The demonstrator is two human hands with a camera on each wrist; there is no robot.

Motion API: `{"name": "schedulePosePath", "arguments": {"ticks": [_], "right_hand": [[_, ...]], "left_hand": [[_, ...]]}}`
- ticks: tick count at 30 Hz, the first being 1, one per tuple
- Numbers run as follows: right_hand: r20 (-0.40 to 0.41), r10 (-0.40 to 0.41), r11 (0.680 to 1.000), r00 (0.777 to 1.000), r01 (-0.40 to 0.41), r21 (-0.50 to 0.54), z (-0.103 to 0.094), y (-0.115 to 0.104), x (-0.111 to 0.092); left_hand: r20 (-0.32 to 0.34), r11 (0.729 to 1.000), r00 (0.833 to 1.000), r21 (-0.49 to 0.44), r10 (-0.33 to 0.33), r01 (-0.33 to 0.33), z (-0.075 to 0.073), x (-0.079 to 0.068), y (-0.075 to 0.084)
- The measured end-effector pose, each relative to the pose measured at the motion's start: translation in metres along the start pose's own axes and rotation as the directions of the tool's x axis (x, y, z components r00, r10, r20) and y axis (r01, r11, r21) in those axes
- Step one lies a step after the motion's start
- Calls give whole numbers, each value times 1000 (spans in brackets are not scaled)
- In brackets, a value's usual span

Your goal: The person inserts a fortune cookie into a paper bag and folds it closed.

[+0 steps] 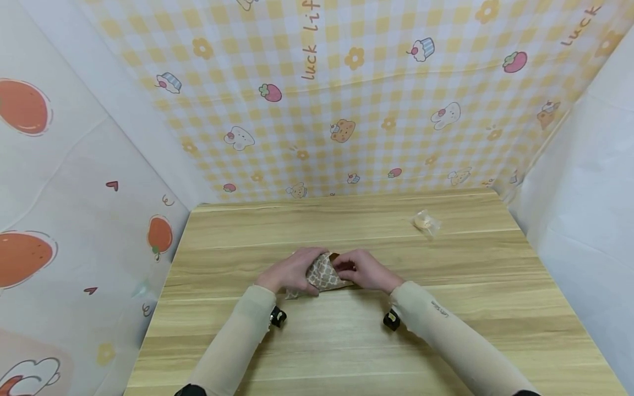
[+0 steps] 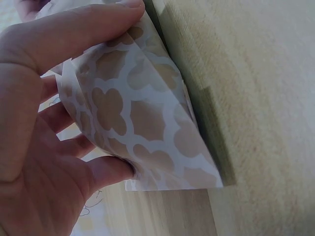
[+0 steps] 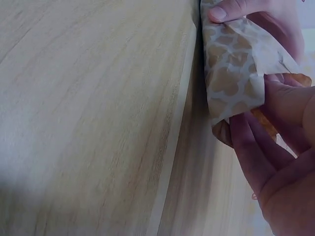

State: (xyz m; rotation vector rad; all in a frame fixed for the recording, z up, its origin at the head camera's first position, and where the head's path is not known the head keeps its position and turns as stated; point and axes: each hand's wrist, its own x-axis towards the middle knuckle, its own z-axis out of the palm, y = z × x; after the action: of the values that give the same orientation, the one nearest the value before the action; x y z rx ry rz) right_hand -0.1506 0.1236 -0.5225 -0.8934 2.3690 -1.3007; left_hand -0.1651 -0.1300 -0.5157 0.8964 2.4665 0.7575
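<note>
A paper food bag (image 1: 323,273), tan with a white lattice pattern, lies on its side between both hands. My left hand (image 1: 300,269) grips it from the left, with the thumb across the printed paper (image 2: 147,118) and the other fingers curled behind. At the right end, where the paper opens, part of an orange-brown, bread-like piece (image 3: 266,122) shows. The right hand (image 1: 364,269) reaches into this opening; its fingers (image 3: 253,157) and thumb bend around the brown piece, their tips hidden under the paper. In the right wrist view, the left thumb (image 3: 224,12) presses the bag's far part.
A small clear packet (image 1: 426,223) with something pale inside lies at the back right of the wooden table (image 1: 277,225). Behind the table hangs a yellow checked cloth (image 1: 307,121). White sheets (image 1: 574,181) stand along both sides.
</note>
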Motion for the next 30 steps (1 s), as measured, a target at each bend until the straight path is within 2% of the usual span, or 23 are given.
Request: {"name": "schedulePosePath", "arguments": {"ticks": [9,16,21,30], "right_hand": [[-20,10,1000,1000,-10,-16,5,-4,6],[-41,29,998,999,-26,59,11,-4,9],[-58,35,998,998,-32,51,13,1,8],[-30,46,997,999,-43,70,13,6,7]], "left_hand": [[-2,1000,1000,-8,2,-2,0,0,-1],[-1,1000,1000,-4,0,0,1,0,-2],[-1,1000,1000,2,4,-4,1,0,-2],[5,1000,1000,11,-5,5,1,0,-2]]}}
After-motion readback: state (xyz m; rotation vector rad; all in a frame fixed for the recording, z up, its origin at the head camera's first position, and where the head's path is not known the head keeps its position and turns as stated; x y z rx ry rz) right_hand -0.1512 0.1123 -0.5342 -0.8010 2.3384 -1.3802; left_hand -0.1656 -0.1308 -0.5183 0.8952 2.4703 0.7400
